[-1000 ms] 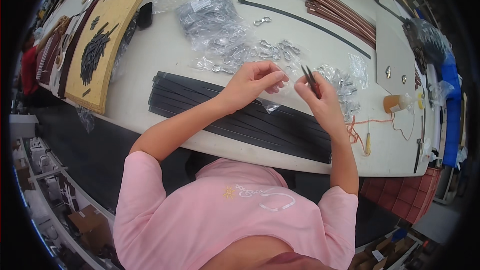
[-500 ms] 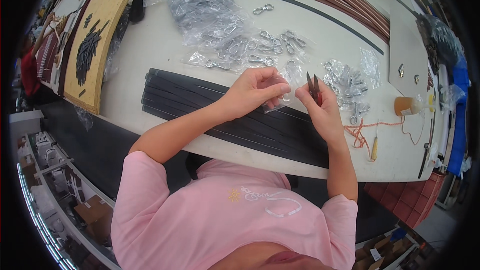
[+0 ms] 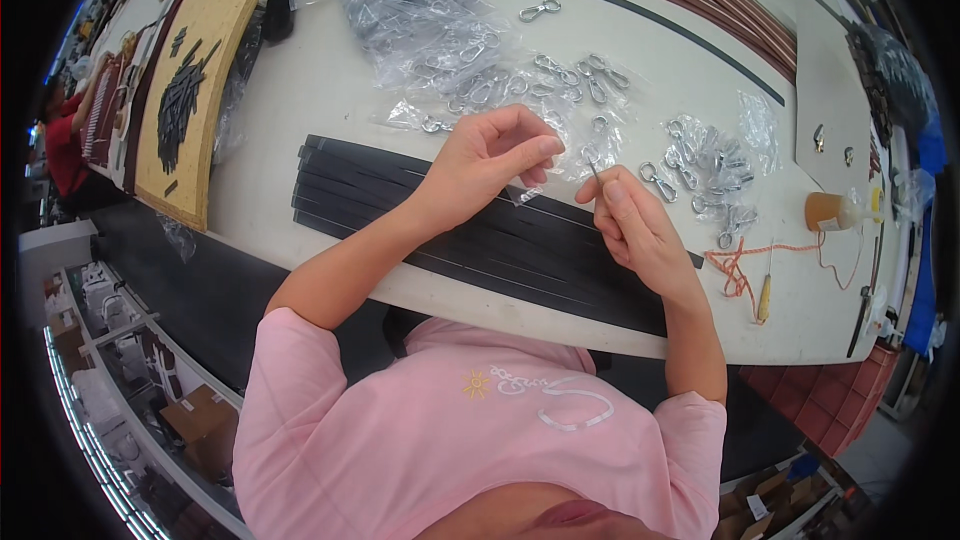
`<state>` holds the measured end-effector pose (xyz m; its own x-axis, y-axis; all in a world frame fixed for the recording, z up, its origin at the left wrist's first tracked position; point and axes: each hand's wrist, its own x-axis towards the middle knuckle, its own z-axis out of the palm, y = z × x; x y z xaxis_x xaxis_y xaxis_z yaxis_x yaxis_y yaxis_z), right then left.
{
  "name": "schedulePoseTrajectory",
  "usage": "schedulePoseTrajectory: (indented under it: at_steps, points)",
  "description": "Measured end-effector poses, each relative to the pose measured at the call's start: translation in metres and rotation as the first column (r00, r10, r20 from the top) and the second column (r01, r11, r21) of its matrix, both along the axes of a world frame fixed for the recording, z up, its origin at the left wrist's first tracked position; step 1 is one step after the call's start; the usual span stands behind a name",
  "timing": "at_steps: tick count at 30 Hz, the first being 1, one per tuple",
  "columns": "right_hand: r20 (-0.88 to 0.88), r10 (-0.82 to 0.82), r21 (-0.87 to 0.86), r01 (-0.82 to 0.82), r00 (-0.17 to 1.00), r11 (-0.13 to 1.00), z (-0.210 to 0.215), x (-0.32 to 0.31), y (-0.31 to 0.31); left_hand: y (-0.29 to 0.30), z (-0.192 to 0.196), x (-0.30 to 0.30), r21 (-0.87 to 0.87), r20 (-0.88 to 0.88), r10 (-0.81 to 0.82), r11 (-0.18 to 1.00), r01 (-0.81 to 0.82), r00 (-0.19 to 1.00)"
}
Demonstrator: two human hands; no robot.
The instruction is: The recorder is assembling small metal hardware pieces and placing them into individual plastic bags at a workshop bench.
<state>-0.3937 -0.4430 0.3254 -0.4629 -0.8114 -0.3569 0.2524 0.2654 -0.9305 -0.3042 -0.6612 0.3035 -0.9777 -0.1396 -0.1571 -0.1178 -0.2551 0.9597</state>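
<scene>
My left hand [image 3: 497,162] pinches a small clear plastic bag [image 3: 526,196], its film hanging below the fingers. Close by on the right, my right hand [image 3: 637,225] is closed round small snips [image 3: 594,173]; only their thin dark blades stick out toward the left hand. Under both hands lies a layer of flat black straps [image 3: 400,190] along the near table edge. Just beyond are silver snap hooks [image 3: 595,85], several in clear bags. One bare snap hook [image 3: 657,182] rests beside my right hand, next to a heap of bagged hooks [image 3: 715,165].
A large clear bag of hooks [image 3: 415,10] lies at the back. One long dark strap [image 3: 640,15] and brown strips [image 3: 720,0] are beyond. Orange cord [image 3: 735,265], a yellow-handled tool [image 3: 765,300] and an amber container [image 3: 825,211] sit right. A person in red [image 3: 65,145] is far left.
My right hand has turned, so the snips' blades point up-left instead of upward and their red handle is hidden. A bare hook beside that hand now shows. The view has shifted slightly.
</scene>
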Motion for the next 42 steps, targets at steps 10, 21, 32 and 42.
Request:
schedulePoseTrajectory:
  at_steps: [10, 21, 32, 42]
  points:
    - [0.088, -0.032, 0.008, 0.032, 0.996, 0.999, -0.004, 0.004, -0.005, 0.005, -0.001, 0.004, 0.021, 0.007, -0.094, 0.995, 0.093, 0.996]
    - [0.050, -0.048, 0.042, 0.046, 0.998, 0.998, 0.000, 0.002, 0.001, 0.010, -0.001, -0.001, 0.041, 0.111, -0.072, 0.997, 0.068, 0.991]
    - [-0.385, -0.191, 0.049, 0.227, 0.903, 0.973, 0.004, -0.023, 0.015, 0.005, -0.002, -0.001, -0.060, 0.086, 0.015, 0.998, -0.010, 0.996]
    - [-0.328, -0.171, 0.064, 0.202, 0.929, 0.977, 0.006, -0.019, 0.018, 0.011, -0.006, 0.001, -0.061, 0.103, -0.012, 0.998, 0.018, 0.995]
